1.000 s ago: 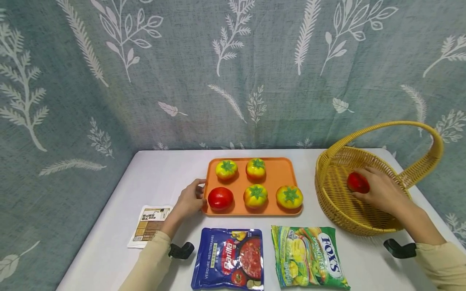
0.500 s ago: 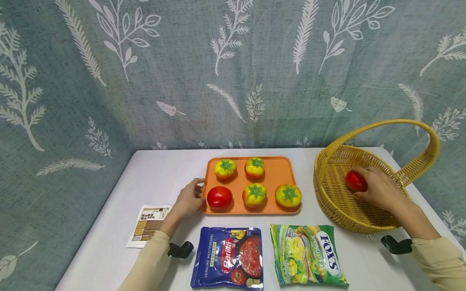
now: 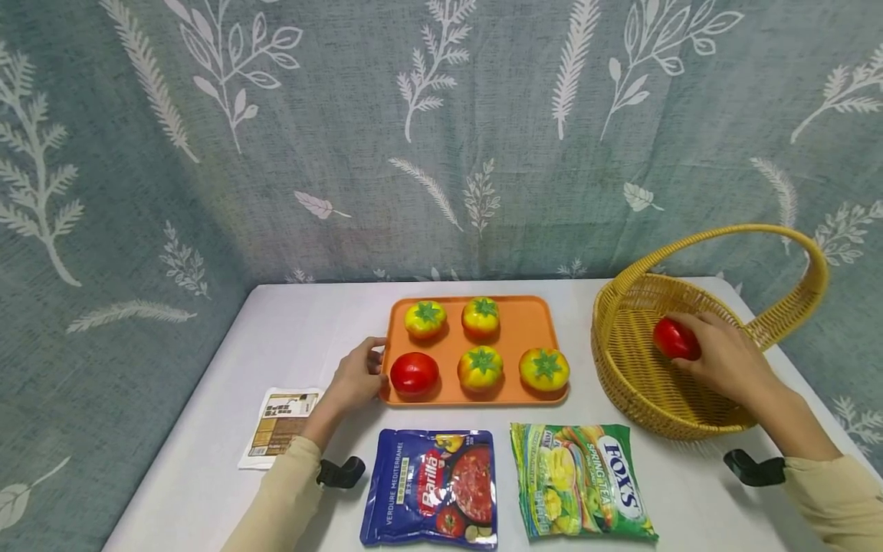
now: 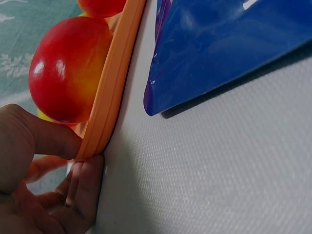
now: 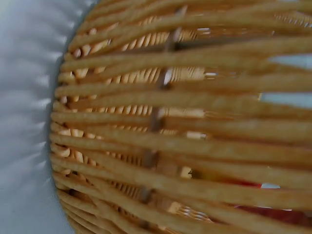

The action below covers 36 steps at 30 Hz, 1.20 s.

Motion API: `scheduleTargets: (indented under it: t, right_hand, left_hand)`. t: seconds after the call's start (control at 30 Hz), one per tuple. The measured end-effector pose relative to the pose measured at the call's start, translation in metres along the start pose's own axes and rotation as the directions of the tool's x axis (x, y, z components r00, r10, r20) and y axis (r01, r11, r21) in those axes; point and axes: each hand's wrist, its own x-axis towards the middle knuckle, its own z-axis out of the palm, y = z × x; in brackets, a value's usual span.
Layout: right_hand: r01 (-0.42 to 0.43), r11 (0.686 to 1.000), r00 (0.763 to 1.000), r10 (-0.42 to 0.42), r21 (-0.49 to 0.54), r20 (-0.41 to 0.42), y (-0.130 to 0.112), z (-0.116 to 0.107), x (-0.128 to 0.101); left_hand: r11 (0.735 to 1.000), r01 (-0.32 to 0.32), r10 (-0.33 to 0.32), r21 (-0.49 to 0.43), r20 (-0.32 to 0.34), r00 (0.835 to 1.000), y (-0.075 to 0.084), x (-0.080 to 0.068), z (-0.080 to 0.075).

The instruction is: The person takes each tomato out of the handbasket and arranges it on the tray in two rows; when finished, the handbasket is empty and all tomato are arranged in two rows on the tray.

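**Both hands busy: one on a tomato, one on the tray**

Curled around a red tomato (image 3: 674, 339), the right hand (image 3: 724, 359) holds it inside the yellow wicker basket (image 3: 624, 368), which stands at the right end of the white table (image 3: 207, 475); the basket's handle arches over the hand. From the right wrist view only the woven wall (image 5: 161, 146) shows, with a trace of red behind the strands low on the right.

At the near left corner of the orange tray (image 3: 524, 326), the left hand (image 3: 355, 379) pinches the rim: the left wrist view shows the thumb (image 4: 46, 139) on top of the edge (image 4: 114, 83) and a finger pressed beneath it. Just inside that corner sits another red tomato (image 3: 415, 374), very close to the thumb. Four yellow-orange tomatoes with green tops share the tray, two in the far row and two to the right in the near row.

Nearer than the tray lie a blue Barilla pouch (image 3: 433, 488) and, to its right, a green Fox's bag (image 3: 581, 481). A small brown-and-white packet (image 3: 277, 425) lies left of the left forearm.
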Motion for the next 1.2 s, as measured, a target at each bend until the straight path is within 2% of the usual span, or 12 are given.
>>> scheduleTargets:
  t: [0.33,0.8,1.07,1.2]
  right_hand:
    - [0.032,0.999,0.996,-0.035,-0.032,-0.08,-0.016,-0.014,-0.009]
    - [0.122,0.992,0.967,-0.124,-0.024,-0.221,-0.054,-0.029,-0.027]
    - [0.191,0.981,0.944,-0.194,-0.037,-0.266,-0.08,-0.036,-0.034]
    - [0.2,0.979,0.943,-0.204,-0.042,-0.263,-0.092,-0.038,-0.038]
  left_hand:
    - [1.0,-0.006,0.006,-0.006,-0.003,1.0,0.001,0.0,-0.001]
    - [1.0,-0.013,0.013,-0.005,-0.001,1.0,0.001,-0.002,0.0]
    - [1.0,-0.006,0.006,-0.004,-0.002,1.0,0.002,-0.001,0.0]
    - [1.0,-0.011,0.011,-0.004,-0.001,1.0,0.001,-0.001,0.0]
